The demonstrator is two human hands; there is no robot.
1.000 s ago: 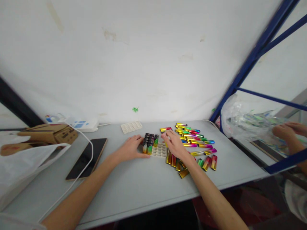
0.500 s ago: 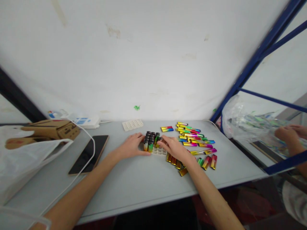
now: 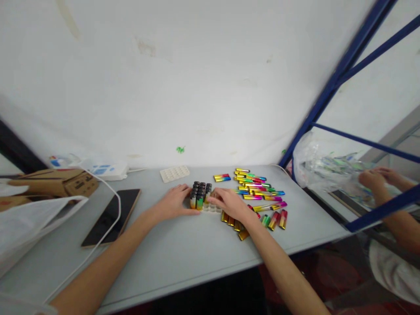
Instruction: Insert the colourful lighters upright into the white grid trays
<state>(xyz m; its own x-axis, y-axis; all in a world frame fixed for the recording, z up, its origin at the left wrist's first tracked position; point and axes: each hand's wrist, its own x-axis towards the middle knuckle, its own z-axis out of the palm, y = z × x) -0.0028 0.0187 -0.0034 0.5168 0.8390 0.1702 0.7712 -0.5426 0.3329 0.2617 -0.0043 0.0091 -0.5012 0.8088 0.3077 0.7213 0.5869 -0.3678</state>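
Upright lighters (image 3: pixel 199 198) with black tops and shiny multicoloured bodies stand packed in the left part of a pale tray (image 3: pixel 211 209) with round holes. My left hand (image 3: pixel 173 201) curves round the tray's left side, thumb along the front and fingers behind, holding it against the lighters. Over the tray's right part, my right hand (image 3: pixel 229 202) has its fingers bent together beside the standing lighters. A lighter seems to be between these fingertips, mostly hidden by them. More lighters (image 3: pixel 257 186) lie loose to the right, some of them partly under my right forearm.
A second holed tray (image 3: pixel 175 173) lies near the wall. At left are a phone (image 3: pixel 113 217), a white cable (image 3: pixel 118 205), a cardboard box (image 3: pixel 62 181) and a plastic bag (image 3: pixel 39 218). Beyond the blue frame (image 3: pixel 323 103), another person's hands (image 3: pixel 377 178) are by a clear bag.
The view has shifted, moving everything slightly left in the picture. My right fingers have moved slightly among the lighters at the tray. My left hand keeps its hold.
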